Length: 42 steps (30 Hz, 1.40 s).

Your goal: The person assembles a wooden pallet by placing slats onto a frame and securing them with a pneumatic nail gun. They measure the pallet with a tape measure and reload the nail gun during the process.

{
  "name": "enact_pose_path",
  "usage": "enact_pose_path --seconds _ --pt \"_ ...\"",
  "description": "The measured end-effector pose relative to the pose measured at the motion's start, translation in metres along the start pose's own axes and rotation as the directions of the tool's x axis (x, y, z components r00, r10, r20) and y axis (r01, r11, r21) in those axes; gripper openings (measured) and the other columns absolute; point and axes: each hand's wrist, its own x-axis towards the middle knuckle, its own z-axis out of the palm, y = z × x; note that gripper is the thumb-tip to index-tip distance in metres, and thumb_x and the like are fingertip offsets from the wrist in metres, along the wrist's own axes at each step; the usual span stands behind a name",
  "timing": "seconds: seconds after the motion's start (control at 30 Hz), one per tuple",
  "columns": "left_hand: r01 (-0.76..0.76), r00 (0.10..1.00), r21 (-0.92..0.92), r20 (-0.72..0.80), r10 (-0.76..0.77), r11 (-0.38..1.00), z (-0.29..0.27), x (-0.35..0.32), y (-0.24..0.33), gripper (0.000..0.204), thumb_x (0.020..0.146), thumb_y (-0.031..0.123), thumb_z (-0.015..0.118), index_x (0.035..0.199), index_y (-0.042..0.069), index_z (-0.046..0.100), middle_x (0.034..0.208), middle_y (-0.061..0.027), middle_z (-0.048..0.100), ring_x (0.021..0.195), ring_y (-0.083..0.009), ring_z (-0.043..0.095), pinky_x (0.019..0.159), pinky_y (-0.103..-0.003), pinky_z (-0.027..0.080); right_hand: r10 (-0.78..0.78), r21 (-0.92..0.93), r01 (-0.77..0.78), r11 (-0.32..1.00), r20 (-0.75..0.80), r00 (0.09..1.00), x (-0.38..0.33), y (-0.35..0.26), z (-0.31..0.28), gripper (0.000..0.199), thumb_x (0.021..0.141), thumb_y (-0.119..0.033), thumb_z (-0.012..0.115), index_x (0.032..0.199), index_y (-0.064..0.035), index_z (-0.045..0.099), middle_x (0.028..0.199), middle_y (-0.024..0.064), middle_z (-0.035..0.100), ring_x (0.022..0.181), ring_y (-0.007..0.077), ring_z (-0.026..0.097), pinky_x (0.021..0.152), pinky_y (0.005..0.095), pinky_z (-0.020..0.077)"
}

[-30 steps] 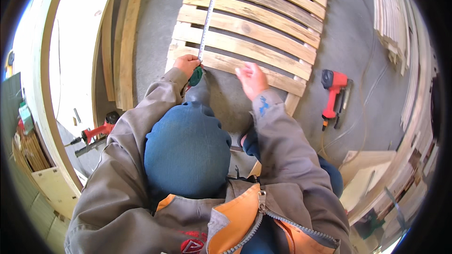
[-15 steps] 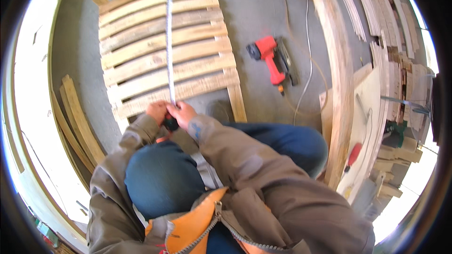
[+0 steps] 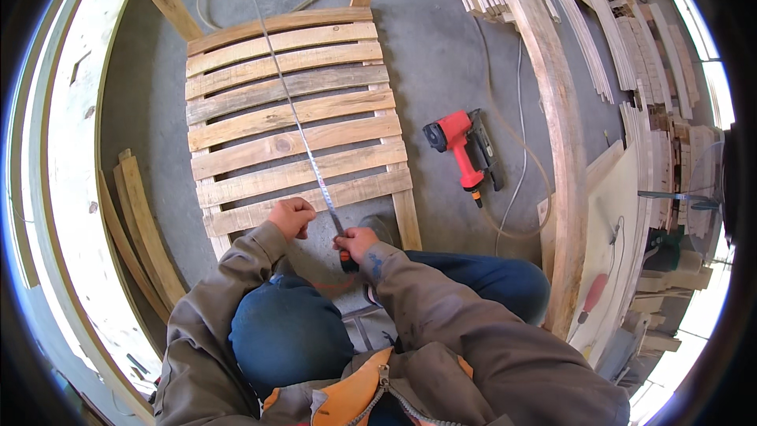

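My right hand [image 3: 359, 243] grips a tape measure [image 3: 348, 263] with a dark and orange case, just off the near edge of a slatted wooden panel [image 3: 284, 144]. Its blade [image 3: 300, 136] runs out away from me, slanting to the left across the slats, and its tip lies past the panel's far edge. My left hand [image 3: 292, 218] is curled closed over the nearest slat, apart from the tape, with nothing visible in its fingers.
A red nail gun [image 3: 460, 146] with an air hose [image 3: 544, 177] lies on the grey floor to the right. Long timbers [image 3: 569, 126] flank the right side. Loose boards [image 3: 142, 225] rest at left beside a large pale board [image 3: 75, 150]. A red-handled tool [image 3: 593, 293] lies at right.
My hands, together on the tape before, have parted; the right one moved right with the tape measure. The blade has swung from nearly straight to a slant, and its far end now shows.
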Motion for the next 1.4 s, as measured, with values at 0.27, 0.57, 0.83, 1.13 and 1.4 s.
enact_pose_path --seconds 0.27,0.57,0.83,1.13,1.4 --pt "-0.288 0.695 -0.083 -0.704 0.148 0.954 -0.100 -0.013 -0.054 0.011 0.088 0.013 0.069 0.093 0.002 0.069 0.070 -0.0028 0.060 0.053 -0.0106 0.052 0.048 -0.027 0.045 -0.009 0.233 0.049 0.971 -0.170 0.985 0.058 0.011 -0.070 0.025 0.097 -0.022 0.058 0.090 -0.0033 0.074 0.084 0.0087 0.074 0.074 0.0178 0.066 0.067 0.0343 0.0523" --pt "0.110 0.303 0.496 -0.842 0.446 0.861 -0.165 -0.041 -0.125 0.070 0.074 0.014 0.083 0.136 0.006 0.054 0.130 -0.0173 0.054 0.117 -0.0303 0.053 0.101 -0.040 0.045 -0.026 0.033 0.033 0.999 -0.202 0.979 0.112 0.007 -0.115 0.036 0.096 -0.025 0.054 0.073 -0.0086 0.076 0.075 0.0057 0.071 0.070 0.0176 0.063 0.068 0.0351 0.0500" --pt "0.046 0.508 0.193 -0.849 0.144 0.980 -0.185 -0.011 -0.170 0.071 0.077 0.010 0.081 0.139 -0.005 0.048 0.128 -0.0187 0.061 0.115 -0.0279 0.059 0.100 -0.036 0.048 0.022 0.106 0.000 0.994 -0.210 0.978 0.112 -0.012 -0.120 0.033 0.097 -0.023 0.055 0.077 -0.0055 0.075 0.077 0.0056 0.073 0.069 0.0161 0.065 0.068 0.0322 0.0521" --pt "0.044 0.619 -0.002 -0.785 -0.029 0.999 -0.203 -0.016 -0.186 0.050 0.081 0.008 0.078 0.124 -0.009 0.060 0.105 -0.0109 0.070 0.087 -0.0167 0.064 0.078 -0.031 0.053 0.036 0.128 -0.011 0.992 -0.190 0.981 0.122 -0.023 -0.123 0.031 0.099 -0.020 0.053 0.084 -0.0008 0.072 0.078 0.0079 0.074 0.071 0.0162 0.067 0.067 0.0314 0.0534" --pt "0.192 0.537 0.167 -0.843 0.039 0.967 -0.197 -0.019 -0.174 0.044 0.079 0.017 0.081 0.113 -0.007 0.068 0.096 -0.0101 0.073 0.082 -0.0148 0.065 0.074 -0.032 0.054 -0.025 0.218 0.067 0.974 -0.193 0.981 0.139 0.000 -0.127 0.030 0.101 -0.021 0.052 0.086 -0.0012 0.069 0.081 0.0085 0.072 0.065 0.0164 0.063 0.060 0.0322 0.0521"
